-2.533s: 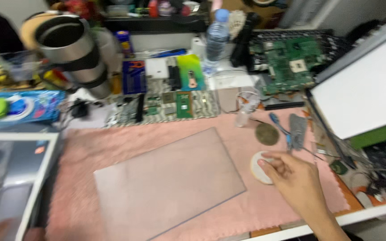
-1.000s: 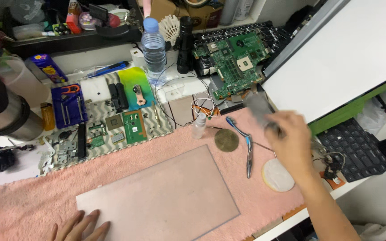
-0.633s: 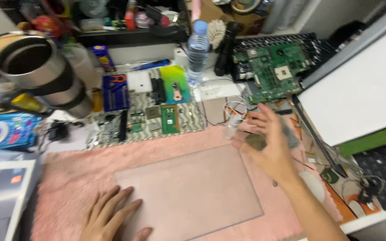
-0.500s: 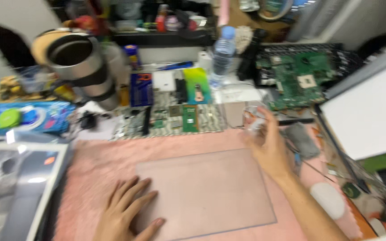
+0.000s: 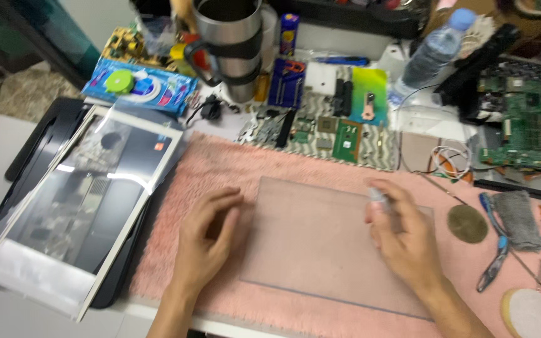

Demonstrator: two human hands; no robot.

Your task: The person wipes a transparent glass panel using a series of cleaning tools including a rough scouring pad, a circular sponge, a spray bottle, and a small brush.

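A person's left hand is resting, fingers loosely spread and holding nothing, on the left edge of a clear rectangular glass panel that is lying flat on a pink fleecy towel near the front edge of the table. The right hand is hovering over the panel's right half, curled around a small pale bottle-like object; what it is cannot be told. The panel is sitting on soft cloth close to the table's front edge, so a hard push could be sliding it off. Blue-handled pliers and a round brown disc are lying just beside its right edge and could be scratching it if nudged.
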